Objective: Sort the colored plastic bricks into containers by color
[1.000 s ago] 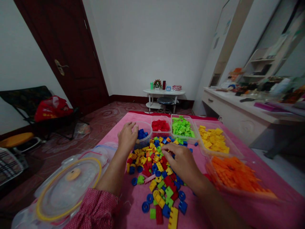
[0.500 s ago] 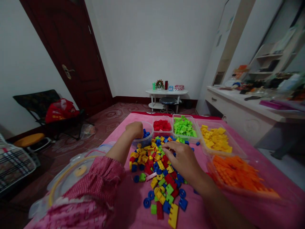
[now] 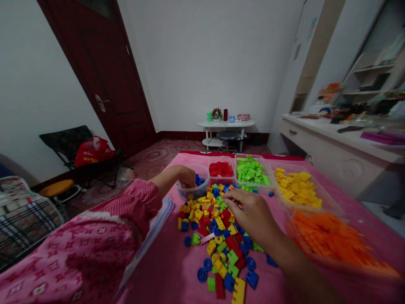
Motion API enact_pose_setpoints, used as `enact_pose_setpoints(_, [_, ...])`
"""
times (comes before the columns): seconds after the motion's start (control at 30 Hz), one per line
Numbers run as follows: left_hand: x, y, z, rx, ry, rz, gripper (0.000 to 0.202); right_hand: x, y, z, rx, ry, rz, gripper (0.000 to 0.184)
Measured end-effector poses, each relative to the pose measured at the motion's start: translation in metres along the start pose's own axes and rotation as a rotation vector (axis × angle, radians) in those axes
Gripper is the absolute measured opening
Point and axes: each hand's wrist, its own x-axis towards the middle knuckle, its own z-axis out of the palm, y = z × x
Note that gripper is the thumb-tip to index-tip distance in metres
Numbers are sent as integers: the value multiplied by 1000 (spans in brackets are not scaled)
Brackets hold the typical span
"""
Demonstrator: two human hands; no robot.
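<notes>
The pink table cover (image 3: 177, 274) carries a loose pile of mixed plastic blocks (image 3: 218, 236). Behind it stands a clear tub of blue blocks (image 3: 204, 191). The left hand (image 3: 186, 175) reaches into the tub, fingers curled; its contents cannot be determined. The right hand (image 3: 253, 211) rests on the pile's far edge, fingertips pinched together; any held block is hidden.

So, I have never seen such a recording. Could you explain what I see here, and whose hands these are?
No machine: a camera on a person's head looks down at their own two bare hands. On a pink cloth lies a mixed pile of coloured bricks; behind it, clear tubs hold red bricks, green bricks, yellow bricks and orange bricks. The left hand reaches into the tub of blue bricks. The right hand is on the pile, fingers pinched; whether they hold a brick is unclear.
</notes>
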Motion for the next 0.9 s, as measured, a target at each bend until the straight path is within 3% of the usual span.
enact_pose_setpoints(0.33, [3,1,1,117,-69,-9,25,1,1,1,25,-16,-15,17])
enact_pose_setpoints(0.57, [-12,15,4,304,1,31,18,0,1,1,16,-28,-19,18])
enact_pose_setpoints(0.7, [-30,20,-6,350,183,4,17,0,3,3,5,-30,-20,18])
enact_pose_setpoints(0.83, [-53,33,-12,355,538,-9,25,0,4,5,5,2,20,17])
enact_pose_setpoints(0.9, [-64,45,-1,205,734,105,22,2,3,5,40,47,57,19])
